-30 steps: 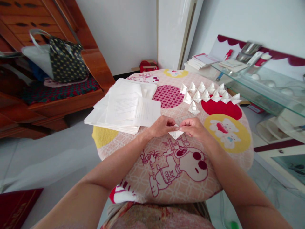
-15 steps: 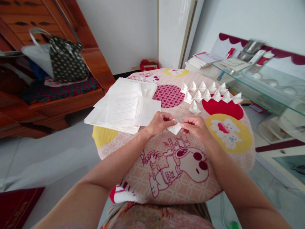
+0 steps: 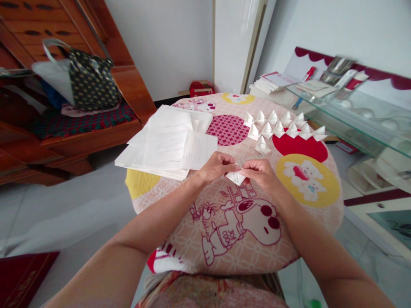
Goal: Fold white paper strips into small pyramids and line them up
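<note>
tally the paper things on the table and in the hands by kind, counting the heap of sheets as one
Standing folded shapes: 12
Held paper piece: 1
Heap of sheets: 1
Total: 14

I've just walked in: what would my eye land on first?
Probably the white paper boats in rows at the far right of the cloth, partly over a red patch. Nearer, at the middle, the left hand and right hand pinch a small folded paper. Nearer still, the cloth shows a big dog in dark-red glasses.
</note>
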### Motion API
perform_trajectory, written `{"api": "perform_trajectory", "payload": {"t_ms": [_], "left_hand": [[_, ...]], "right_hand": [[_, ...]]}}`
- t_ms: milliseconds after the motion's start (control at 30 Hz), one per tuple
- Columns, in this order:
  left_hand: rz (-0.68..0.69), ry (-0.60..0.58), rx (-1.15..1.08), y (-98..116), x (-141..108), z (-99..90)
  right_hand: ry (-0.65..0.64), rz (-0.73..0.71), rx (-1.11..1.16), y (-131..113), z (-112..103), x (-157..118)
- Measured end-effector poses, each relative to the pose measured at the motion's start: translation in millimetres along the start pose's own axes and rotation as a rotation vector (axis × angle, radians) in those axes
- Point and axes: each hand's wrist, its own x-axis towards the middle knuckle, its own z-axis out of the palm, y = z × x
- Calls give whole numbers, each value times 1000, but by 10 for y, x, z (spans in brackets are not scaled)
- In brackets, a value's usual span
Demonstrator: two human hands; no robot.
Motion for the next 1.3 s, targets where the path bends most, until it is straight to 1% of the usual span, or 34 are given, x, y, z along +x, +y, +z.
{"api": "perform_trajectory", "payload": {"t_ms": [133,300,367,467,533,633,767,967,1100,1200,1300], "left_hand": [[-36,-1,-47,-4,6,30],[-92,-38,-118,-21,12,45],[-109,-32,-144,-24,9,58],[-118,-12,-182,-17,4,80],[-120,-24,-225,-12,6,86],[-111,-53,-288,-12,12,68],[-99,-96,-299,-10,7,15],[-98,-192,-295,32,-14,-73],[-110,-221,-311,28,-6,-116],[-62,-200,-306,-14,13,-115],[-36,-124,-218,-62,28,-83]], "right_hand": [[58,16,53,-6,22,-13],[102,38,20,7,15,-10],[112,43,12,15,18,-2],[105,54,26,21,27,8],[88,62,58,19,32,13],[77,74,129,16,29,16],[82,81,197,27,9,19],[48,92,221,67,-27,22],[43,71,200,95,-53,26],[38,52,188,107,-58,30],[26,54,177,95,-43,24]]}}
